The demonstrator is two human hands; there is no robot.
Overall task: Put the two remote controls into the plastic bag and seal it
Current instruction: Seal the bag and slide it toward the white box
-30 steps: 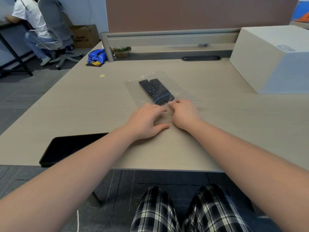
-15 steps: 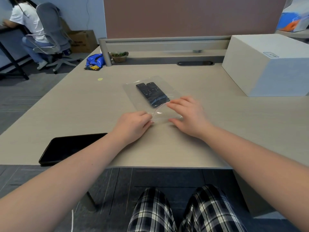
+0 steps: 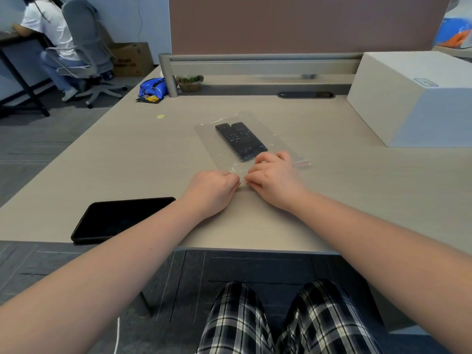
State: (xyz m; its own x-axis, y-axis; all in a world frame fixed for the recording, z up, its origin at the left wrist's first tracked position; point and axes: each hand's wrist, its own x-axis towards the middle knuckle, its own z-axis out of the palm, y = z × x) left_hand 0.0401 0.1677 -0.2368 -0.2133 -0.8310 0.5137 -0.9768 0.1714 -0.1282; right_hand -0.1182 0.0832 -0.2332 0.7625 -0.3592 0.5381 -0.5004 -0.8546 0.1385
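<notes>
Two black remote controls [image 3: 241, 139] lie side by side inside a clear plastic bag [image 3: 212, 144] flat on the beige desk [image 3: 143, 159]. The bag's mouth, with a red zip strip [image 3: 301, 163], faces me. My left hand [image 3: 212, 191] pinches the near edge of the bag at its left part, fingers closed. My right hand [image 3: 274, 178] pinches the same edge right beside it, its fingers curled over the bag's mouth and hiding the remotes' near ends.
A black tablet [image 3: 120, 218] lies at the desk's near left edge. A big white box [image 3: 413, 98] stands at the right. A blue packet [image 3: 152, 88] and a small plant pot [image 3: 190, 83] sit by the partition. A person sits on a chair [image 3: 84, 44] far left.
My right hand came back from spread flat on the bag to meet the left one at the bag's near edge; both now pinch that edge with fingers closed.
</notes>
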